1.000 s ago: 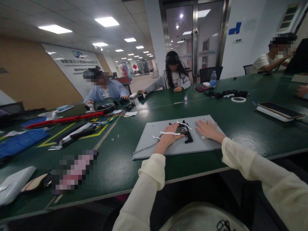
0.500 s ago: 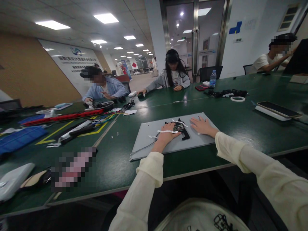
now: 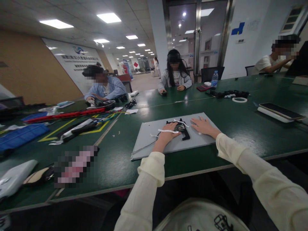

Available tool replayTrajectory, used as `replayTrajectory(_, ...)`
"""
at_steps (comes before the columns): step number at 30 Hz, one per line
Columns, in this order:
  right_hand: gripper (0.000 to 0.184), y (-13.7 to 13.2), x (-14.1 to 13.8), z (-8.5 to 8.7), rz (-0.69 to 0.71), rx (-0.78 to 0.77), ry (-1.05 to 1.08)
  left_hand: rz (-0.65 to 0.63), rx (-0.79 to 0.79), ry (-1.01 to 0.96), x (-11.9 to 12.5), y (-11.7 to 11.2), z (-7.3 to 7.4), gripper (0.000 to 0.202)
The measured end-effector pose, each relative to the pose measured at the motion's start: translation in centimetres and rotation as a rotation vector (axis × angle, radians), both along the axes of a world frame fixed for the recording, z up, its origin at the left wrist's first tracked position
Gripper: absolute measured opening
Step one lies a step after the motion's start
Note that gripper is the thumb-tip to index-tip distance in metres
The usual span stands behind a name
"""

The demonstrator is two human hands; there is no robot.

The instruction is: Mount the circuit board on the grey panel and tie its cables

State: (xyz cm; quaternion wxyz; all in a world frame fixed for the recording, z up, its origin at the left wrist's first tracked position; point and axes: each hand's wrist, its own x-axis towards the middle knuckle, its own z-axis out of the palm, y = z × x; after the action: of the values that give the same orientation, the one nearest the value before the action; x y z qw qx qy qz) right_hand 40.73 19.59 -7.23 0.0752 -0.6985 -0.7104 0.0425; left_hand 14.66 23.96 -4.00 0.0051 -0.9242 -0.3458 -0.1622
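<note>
A grey panel (image 3: 149,133) lies flat on the green table (image 3: 115,160) in front of me. On it sits a small black part with a circuit board (image 3: 182,129) and white strips (image 3: 167,131). My left hand (image 3: 166,137) rests on the panel just left of the black part, fingers stretched toward it and touching a white strip. My right hand (image 3: 203,125) lies flat on the panel to the right of the part, fingers spread, holding nothing.
Two people sit across the table and a third at the far right. A tablet on a white base (image 3: 279,112), a tape ring (image 3: 239,99), a water bottle (image 3: 214,79), black gear (image 3: 228,93), a blue tray (image 3: 20,136) and red bars (image 3: 64,115) lie around.
Both hands stay on the panel in the same poses. The view shifted slightly. The person opposite pulled an outstretched arm back in.
</note>
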Motion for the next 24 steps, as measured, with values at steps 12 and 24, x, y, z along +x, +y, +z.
replayTrajectory(12,0.063,-0.1,-0.1,-0.1,0.004,0.008,0.025,0.05,0.039,0.086,0.4,-1.1,0.6,0.058)
replayTrajectory(24,0.062,-0.3,-0.3,-0.1,0.011,0.015,0.045,0.044,0.11,0.005,0.6,-2.4,1.4,0.048)
